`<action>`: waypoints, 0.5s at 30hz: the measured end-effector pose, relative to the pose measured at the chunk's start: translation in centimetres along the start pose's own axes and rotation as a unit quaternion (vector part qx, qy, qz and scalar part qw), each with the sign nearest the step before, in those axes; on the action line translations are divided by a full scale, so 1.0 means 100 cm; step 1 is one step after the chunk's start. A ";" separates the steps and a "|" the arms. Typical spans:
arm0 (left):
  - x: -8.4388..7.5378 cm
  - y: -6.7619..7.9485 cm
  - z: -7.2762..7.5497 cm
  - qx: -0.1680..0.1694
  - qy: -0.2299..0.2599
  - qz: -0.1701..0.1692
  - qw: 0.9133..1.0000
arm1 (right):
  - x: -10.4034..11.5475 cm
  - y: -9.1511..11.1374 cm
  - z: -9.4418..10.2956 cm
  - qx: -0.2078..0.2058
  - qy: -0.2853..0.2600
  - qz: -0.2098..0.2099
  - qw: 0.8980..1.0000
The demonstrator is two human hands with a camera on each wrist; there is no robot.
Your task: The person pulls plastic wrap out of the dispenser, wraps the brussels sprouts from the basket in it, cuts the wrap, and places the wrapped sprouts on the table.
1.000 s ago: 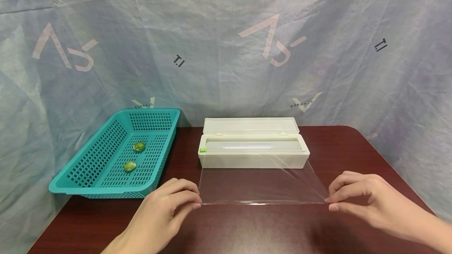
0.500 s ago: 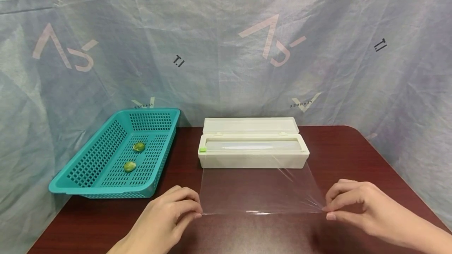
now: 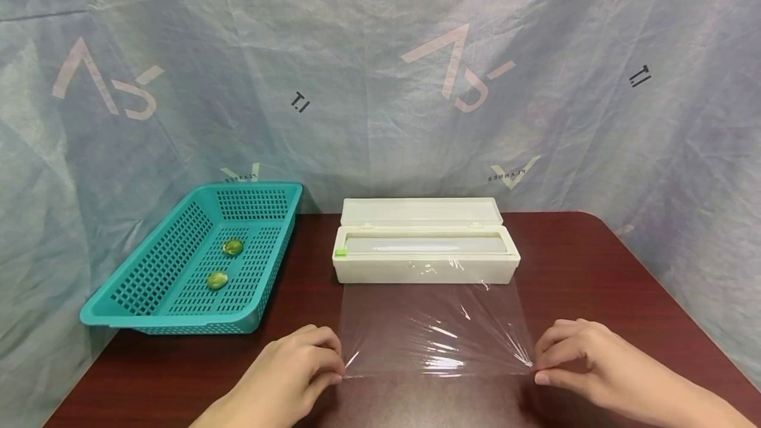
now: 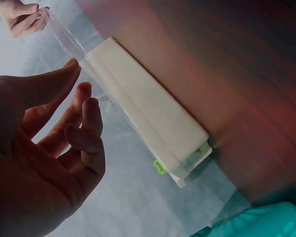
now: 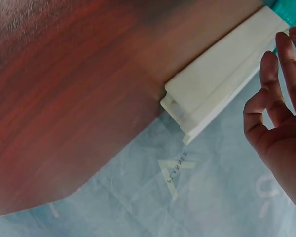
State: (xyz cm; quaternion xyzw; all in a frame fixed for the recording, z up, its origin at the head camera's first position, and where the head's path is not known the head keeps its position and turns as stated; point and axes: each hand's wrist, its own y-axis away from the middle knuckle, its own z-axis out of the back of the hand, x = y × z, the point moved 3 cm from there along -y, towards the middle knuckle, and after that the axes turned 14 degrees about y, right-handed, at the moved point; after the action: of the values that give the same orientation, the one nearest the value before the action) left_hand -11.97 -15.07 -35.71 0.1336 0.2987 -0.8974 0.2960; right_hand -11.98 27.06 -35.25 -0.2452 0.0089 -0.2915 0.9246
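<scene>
Clearly, in the head view, a sheet of transparent film (image 3: 436,342) stretches between the white box (image 3: 425,272) and two bare hands. The left hand (image 3: 282,378) pinches its near left corner between thumb and fingers; the right hand (image 3: 594,368) pinches the near right corner, where creases fan out. Behind, the box stands on the dark red table (image 3: 600,276), its lid (image 3: 421,211) tipped back, a green tab (image 3: 341,252) at its left end. Further left sits a teal basket (image 3: 275,263) holding two small green vegetables (image 3: 232,247), apart from each other.

From the left wrist, the left hand's thumb and fingers curl towards one another with a narrow gap visible; film runs beside the box up to the other hand, at the top corner.

From the right wrist, the right hand's fingers are bent at the edge, partly cut off; this view alone cannot tell their grip.
</scene>
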 end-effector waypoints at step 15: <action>0.026 -0.007 -0.022 0.098 -0.005 0.058 0.993 | -0.002 -0.002 -0.032 0.012 0.070 0.000 0.997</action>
State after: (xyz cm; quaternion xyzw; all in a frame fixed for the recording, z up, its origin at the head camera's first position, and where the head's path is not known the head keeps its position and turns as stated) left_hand -14.34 -14.47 -38.18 0.1746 0.1997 -0.9042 0.3346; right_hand -12.73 25.53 -38.03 -0.2130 0.0706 -0.3077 0.9246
